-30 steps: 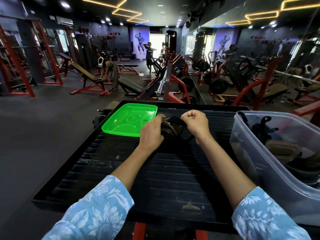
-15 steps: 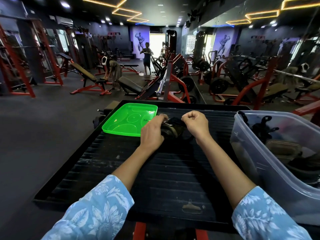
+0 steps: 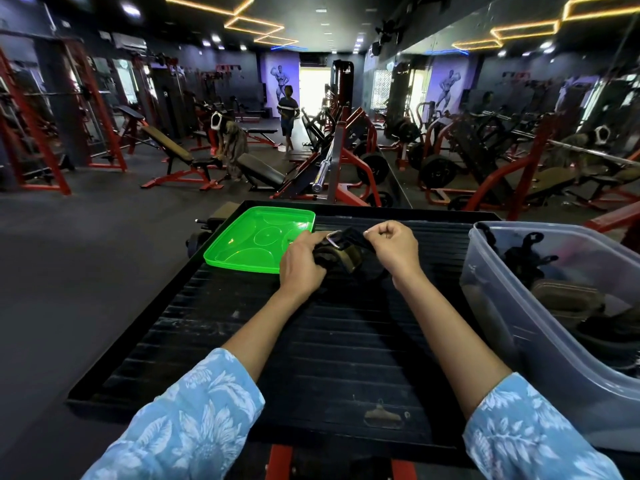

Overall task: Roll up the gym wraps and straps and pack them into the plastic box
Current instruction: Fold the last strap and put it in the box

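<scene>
A partly rolled strap [image 3: 341, 256], olive and black with a metal ring [image 3: 333, 238] at its top, is held just above the far middle of the black ribbed tabletop [image 3: 311, 341]. The roll is gripped by the left hand [image 3: 302, 260], fingers curled round its left side. The strap's black free end is pinched by the right hand [image 3: 393, 249], thumb and fingers pressed together on it, remaining fingers curled in. A green plastic lid [image 3: 254, 239] is laid flat on the tabletop just left of the left hand, touching or nearly touching it; which cannot be told. A clear plastic box [image 3: 502, 306] is set at the right edge of the tabletop, well apart from the strap, with dark straps and an olive wrap seen inside through the wall. Blue floral sleeves [image 3: 187, 420] are seen on both forearms. Red-framed gym machines, benches and two people are visible in the background.
</scene>
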The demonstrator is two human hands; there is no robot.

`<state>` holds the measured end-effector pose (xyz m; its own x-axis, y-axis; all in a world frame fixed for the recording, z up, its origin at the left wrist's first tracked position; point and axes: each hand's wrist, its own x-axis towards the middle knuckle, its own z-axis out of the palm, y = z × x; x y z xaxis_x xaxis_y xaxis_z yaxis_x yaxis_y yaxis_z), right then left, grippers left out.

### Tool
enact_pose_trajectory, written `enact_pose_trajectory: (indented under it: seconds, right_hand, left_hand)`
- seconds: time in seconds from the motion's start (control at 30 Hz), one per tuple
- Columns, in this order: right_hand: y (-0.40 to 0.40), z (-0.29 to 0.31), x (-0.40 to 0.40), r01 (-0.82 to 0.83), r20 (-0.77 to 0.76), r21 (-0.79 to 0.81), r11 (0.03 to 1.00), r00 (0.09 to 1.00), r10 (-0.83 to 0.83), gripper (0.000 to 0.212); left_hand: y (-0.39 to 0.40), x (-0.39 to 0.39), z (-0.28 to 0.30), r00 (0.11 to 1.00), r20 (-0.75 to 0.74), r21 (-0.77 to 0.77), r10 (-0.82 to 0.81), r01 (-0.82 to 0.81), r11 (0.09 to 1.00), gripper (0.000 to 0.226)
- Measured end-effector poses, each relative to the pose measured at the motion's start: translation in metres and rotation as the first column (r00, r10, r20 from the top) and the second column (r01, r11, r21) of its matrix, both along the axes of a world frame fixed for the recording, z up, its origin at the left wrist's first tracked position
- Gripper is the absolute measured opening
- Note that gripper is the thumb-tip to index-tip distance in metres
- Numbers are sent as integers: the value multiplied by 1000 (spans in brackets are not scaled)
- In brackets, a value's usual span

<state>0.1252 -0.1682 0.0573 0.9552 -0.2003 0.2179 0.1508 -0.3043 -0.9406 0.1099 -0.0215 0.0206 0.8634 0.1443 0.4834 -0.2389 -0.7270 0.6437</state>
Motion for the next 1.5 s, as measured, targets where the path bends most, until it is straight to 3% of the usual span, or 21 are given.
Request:
enact_pose_trajectory:
  seconds: [0.3, 0.53, 0.7, 0.77, 0.83, 0.93, 1.07, 1.2, 1.27, 1.37, 1.5]
  right_hand:
    - [1, -2, 0, -3, -15, -108, 994, 1000, 1, 10]
    - [2, -1, -1, -73, -41, -138, 988, 997, 68, 16]
    - [3, -5, -1, -15, 15, -80, 997, 1000, 17, 7]
    - [6, -9, 0, -6, -4, -171, 985, 1000, 5, 24]
    - [8, -13, 2, -70, -89, -303, 951, 995, 45, 44]
    - [9, -13, -1, -163, -162, -302, 939, 980, 118, 46]
    - [3, -10, 0, -221, -127, -98, 970, 970, 208, 31]
    - [-6, -1, -1, -336, -151, 100, 936, 925, 348, 16]
    - [-6, 2, 0, -317, -69, 139, 938, 942, 329, 24]
    - [-8, 6, 2, -203, 99, 125, 971, 977, 191, 15]
    - [-9, 9, -1, -168, 283, -64, 984, 942, 179, 21]
  left_hand:
    - [1, -6, 2, 996, 52, 298, -74, 55, 953, 59]
    - [3, -7, 4, 989, 116, 390, -91, 39, 920, 66]
    - [1, -11, 6, 983, 135, 412, -122, 56, 910, 67]
    - [-1, -12, 5, 976, 147, 421, -158, 83, 903, 70]
    - [-3, -12, 5, 974, 144, 395, -173, 103, 913, 77]
    - [-4, -14, 5, 989, 119, 378, -87, 36, 925, 85]
    - [-5, -13, 5, 983, 159, 338, -96, 37, 940, 85]
    - [-4, -7, 1, 985, 125, 259, -121, 85, 962, 82]
    - [-1, -3, -1, 989, 112, 167, -96, 76, 983, 77]
    - [4, 0, 2, 996, 75, -48, -45, 48, 998, 59]
    - [10, 11, 0, 999, -14, -233, -48, 44, 972, 31]
